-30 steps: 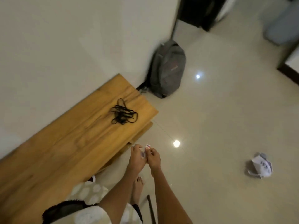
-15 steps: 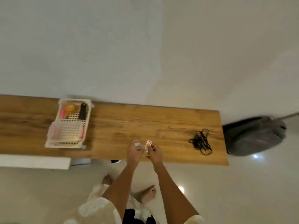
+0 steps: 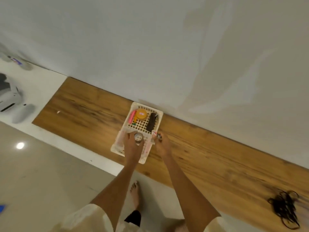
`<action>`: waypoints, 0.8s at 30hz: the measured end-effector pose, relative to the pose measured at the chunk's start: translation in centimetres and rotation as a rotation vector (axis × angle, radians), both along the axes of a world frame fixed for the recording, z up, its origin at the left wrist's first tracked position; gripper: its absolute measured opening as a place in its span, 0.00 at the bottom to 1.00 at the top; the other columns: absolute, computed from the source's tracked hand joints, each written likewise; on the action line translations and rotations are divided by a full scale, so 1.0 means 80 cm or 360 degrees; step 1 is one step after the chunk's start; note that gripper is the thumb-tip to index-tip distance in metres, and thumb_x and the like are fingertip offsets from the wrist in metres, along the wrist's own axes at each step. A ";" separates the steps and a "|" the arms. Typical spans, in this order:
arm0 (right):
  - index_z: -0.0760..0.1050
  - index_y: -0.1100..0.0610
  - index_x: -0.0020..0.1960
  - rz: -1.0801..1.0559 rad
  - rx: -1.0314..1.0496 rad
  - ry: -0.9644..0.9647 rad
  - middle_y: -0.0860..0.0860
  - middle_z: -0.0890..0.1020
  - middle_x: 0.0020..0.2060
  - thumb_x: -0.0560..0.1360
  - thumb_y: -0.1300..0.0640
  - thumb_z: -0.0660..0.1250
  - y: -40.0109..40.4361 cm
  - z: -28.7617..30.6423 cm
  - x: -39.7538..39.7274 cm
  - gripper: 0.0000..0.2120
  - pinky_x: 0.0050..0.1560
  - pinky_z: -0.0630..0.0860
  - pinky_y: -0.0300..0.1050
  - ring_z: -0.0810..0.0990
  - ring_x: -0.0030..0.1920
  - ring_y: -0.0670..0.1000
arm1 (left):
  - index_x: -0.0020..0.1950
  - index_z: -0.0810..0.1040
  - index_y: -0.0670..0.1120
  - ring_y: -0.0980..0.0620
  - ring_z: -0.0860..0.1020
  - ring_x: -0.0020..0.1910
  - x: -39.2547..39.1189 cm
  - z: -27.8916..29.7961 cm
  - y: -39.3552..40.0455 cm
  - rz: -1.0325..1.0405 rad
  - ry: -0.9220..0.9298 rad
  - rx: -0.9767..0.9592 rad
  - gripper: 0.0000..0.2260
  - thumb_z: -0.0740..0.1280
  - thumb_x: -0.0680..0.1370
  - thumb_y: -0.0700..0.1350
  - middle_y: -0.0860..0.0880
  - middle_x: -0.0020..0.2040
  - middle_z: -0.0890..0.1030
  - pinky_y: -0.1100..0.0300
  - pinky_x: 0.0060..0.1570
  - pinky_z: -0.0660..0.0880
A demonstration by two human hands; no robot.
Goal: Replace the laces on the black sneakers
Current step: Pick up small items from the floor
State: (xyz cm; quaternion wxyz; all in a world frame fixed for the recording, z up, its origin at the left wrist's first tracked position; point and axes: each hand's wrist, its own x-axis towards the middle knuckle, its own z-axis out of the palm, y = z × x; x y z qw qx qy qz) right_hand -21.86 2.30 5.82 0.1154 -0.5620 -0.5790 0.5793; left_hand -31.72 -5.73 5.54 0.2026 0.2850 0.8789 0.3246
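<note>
White wall [image 3: 150, 47] fills the far half of the view, and a long wooden bench top [image 3: 209, 156] runs along its foot from upper left to lower right, above a pale tiled floor [image 3: 41, 173]. Both bare forearms reach forward from the near edge, roughly parallel, over a white plastic lattice basket [image 3: 127, 126] standing on the bench against the wall. Over the basket's near end, the left hand [image 3: 133, 146] has its fingers curled round a small roll of clear tape [image 3: 138, 137]. Just right of it, at the basket's right rim, the right hand [image 3: 162, 144] pinches a small blurred object [image 3: 156, 136] that I cannot identify. Well apart, at the bench's near right end, lies a tangled heap of black laces [image 3: 284, 208]. Inside the basket sit an orange round container [image 3: 141, 114], a pink item and a dark flat item.
</note>
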 end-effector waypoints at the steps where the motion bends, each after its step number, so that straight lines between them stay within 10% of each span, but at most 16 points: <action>1: 0.74 0.56 0.60 0.0056 0.0070 -0.0034 0.50 0.79 0.53 0.79 0.52 0.62 0.012 -0.007 -0.023 0.12 0.48 0.76 0.36 0.78 0.53 0.50 | 0.59 0.74 0.39 0.43 0.73 0.55 -0.024 -0.008 0.010 -0.0048 0.0044 0.0001 0.17 0.71 0.72 0.40 0.40 0.56 0.76 0.52 0.53 0.73; 13: 0.73 0.56 0.65 0.0747 0.0540 -0.0265 0.56 0.80 0.53 0.80 0.54 0.60 0.085 -0.076 -0.098 0.15 0.46 0.66 0.42 0.78 0.52 0.55 | 0.59 0.73 0.42 0.41 0.74 0.56 -0.173 -0.087 0.099 -0.1086 0.0162 -0.0270 0.17 0.69 0.72 0.36 0.41 0.62 0.72 0.54 0.47 0.72; 24: 0.70 0.57 0.61 0.0817 0.0127 -0.0456 0.56 0.79 0.56 0.76 0.55 0.68 0.087 -0.077 -0.103 0.16 0.52 0.74 0.49 0.78 0.56 0.56 | 0.63 0.74 0.45 0.43 0.77 0.54 -0.206 -0.083 0.109 -0.1554 0.0143 -0.0427 0.22 0.74 0.71 0.44 0.44 0.63 0.74 0.51 0.51 0.75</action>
